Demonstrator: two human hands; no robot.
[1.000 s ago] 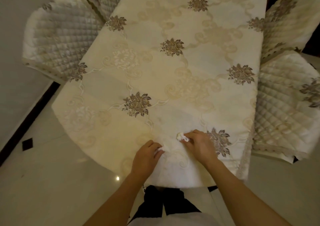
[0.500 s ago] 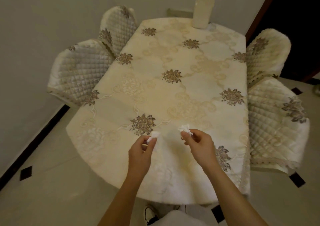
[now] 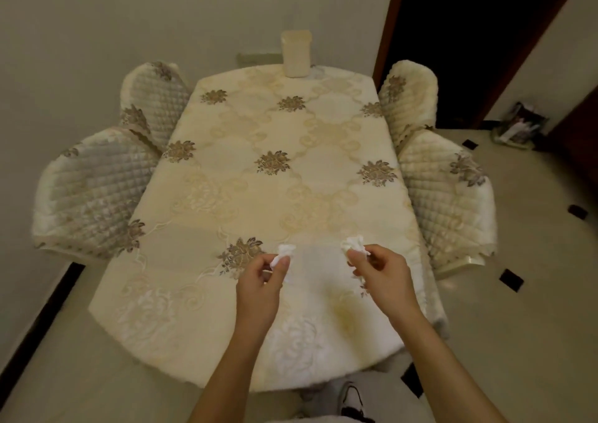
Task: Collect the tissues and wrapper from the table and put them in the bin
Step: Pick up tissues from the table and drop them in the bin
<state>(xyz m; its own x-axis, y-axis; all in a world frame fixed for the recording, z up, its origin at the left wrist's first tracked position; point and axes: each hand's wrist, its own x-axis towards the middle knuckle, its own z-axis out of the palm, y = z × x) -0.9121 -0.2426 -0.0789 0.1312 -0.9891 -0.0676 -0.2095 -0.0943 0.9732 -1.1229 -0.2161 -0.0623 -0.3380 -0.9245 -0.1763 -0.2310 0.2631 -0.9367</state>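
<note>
The left hand [image 3: 259, 282] and right hand [image 3: 382, 273] each pinch one crumpled white tissue wad (two in all) [image 3: 282, 254] [image 3: 354, 245] above the cream floral-clothed oval table [image 3: 275, 183]. Four quilted cream chairs [image 3: 94, 192] flank its long edges; bare tabletop stretches ahead.

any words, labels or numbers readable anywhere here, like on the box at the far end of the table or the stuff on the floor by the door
None can be read.
Cream box at the table's far end: no print visible.
Clear bag on the floor by the doorway: printed shapes, too blurred to read.
Tissues in the left hand and right hand: plain white.
</note>
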